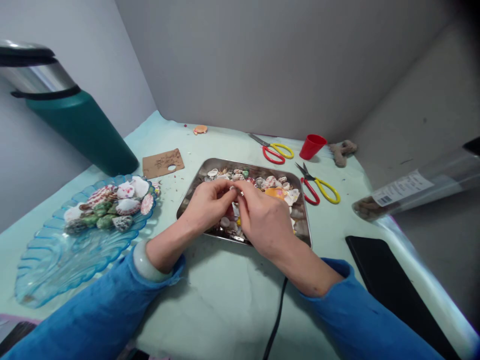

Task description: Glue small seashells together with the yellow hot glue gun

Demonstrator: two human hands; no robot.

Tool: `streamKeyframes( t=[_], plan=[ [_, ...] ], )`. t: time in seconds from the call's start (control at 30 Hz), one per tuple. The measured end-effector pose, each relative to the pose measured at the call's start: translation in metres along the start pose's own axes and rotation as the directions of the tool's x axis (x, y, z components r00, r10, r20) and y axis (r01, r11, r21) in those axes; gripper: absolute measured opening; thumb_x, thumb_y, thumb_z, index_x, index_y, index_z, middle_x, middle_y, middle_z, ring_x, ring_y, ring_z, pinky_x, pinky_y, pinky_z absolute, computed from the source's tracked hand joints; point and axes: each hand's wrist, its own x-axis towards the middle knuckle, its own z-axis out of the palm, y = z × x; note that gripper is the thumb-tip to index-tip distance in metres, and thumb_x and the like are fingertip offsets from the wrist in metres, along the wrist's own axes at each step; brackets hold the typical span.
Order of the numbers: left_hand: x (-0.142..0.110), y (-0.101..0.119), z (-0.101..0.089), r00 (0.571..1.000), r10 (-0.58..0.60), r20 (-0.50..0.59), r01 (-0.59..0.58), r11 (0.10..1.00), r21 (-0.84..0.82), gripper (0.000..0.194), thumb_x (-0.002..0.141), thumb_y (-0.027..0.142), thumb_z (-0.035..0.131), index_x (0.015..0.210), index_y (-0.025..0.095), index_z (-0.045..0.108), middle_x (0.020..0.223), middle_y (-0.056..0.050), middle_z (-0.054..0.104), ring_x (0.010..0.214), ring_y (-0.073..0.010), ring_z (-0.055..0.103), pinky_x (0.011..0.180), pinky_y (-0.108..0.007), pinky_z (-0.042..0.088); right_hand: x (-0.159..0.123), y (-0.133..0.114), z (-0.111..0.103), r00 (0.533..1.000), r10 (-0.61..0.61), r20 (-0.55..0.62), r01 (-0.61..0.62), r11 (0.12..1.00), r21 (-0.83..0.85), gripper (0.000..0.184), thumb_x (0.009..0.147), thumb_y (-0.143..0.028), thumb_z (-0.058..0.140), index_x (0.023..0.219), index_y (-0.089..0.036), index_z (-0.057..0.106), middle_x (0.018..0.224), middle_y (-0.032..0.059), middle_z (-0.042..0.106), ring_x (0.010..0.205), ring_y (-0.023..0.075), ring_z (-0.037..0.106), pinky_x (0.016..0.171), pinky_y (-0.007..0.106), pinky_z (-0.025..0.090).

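Observation:
Over the metal tray [304,220], my left hand [206,202] and my right hand [264,215] meet with their fingertips pinched together. Something tiny is between the fingers, too small and covered to name. Under them the tray holds several small seashells [270,181], white, striped and brown, along with an orange shell-like piece [275,193]. My hands hide the tray's middle. To the left, a clear blue leaf-shaped dish [71,267] bears larger shells [128,206] and green and grey snail-like shells [102,209] at its far end.
A green bottle [86,130] stands at the back left near a brown card [163,163]. Behind the tray lie two pairs of scissors [272,149] [318,185] and a red cup [312,146]. At right are a clear tube [412,185], a black slab [393,290] and a cable [278,315].

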Motion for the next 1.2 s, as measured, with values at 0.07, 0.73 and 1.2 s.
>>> streamKeyframes(
  t=[0.07, 0.73, 1.2],
  plan=[
    [-0.0001, 0.0, 0.0, 1.0, -0.004, 0.002, 0.004, 1.0, -0.003, 0.014, 0.083, 0.024, 0.051, 0.084, 0.016, 0.063, 0.058, 0.001, 0.06, 0.049, -0.0107, 0.055, 0.048, -0.02, 0.044, 0.0, 0.0003, 0.0, 1.0, 0.003, 0.003, -0.003, 1.0, -0.003, 0.032, 0.091, -0.016, 0.039, 0.118, -0.019, 0.057, 0.092, 0.004, 0.072, 0.074, 0.0181, 0.066, 0.06, 0.028, 0.036],
    [0.0004, -0.0007, 0.001, 1.0, 0.012, -0.006, -0.012, 1.0, -0.022, 0.015, 0.084, 0.025, 0.052, 0.089, 0.016, 0.062, 0.06, 0.0, 0.059, 0.05, -0.0114, 0.056, 0.047, -0.021, 0.045, -0.0008, 0.0001, -0.0011, 1.0, 0.015, 0.014, -0.015, 1.0, -0.008, 0.034, 0.092, -0.017, 0.039, 0.12, -0.02, 0.056, 0.095, 0.0037, 0.072, 0.075, 0.0181, 0.066, 0.06, 0.029, 0.038],
    [0.0011, 0.0004, 0.0012, 1.0, 0.016, -0.008, -0.016, 0.999, -0.029, 0.013, 0.084, 0.026, 0.053, 0.083, 0.016, 0.061, 0.059, 0.001, 0.058, 0.049, -0.0105, 0.056, 0.046, -0.02, 0.044, -0.0004, 0.0003, -0.0002, 0.999, 0.018, 0.031, -0.018, 1.0, 0.004, 0.033, 0.091, -0.017, 0.039, 0.12, -0.019, 0.055, 0.096, 0.0047, 0.072, 0.076, 0.0181, 0.066, 0.061, 0.029, 0.038]
  ],
)
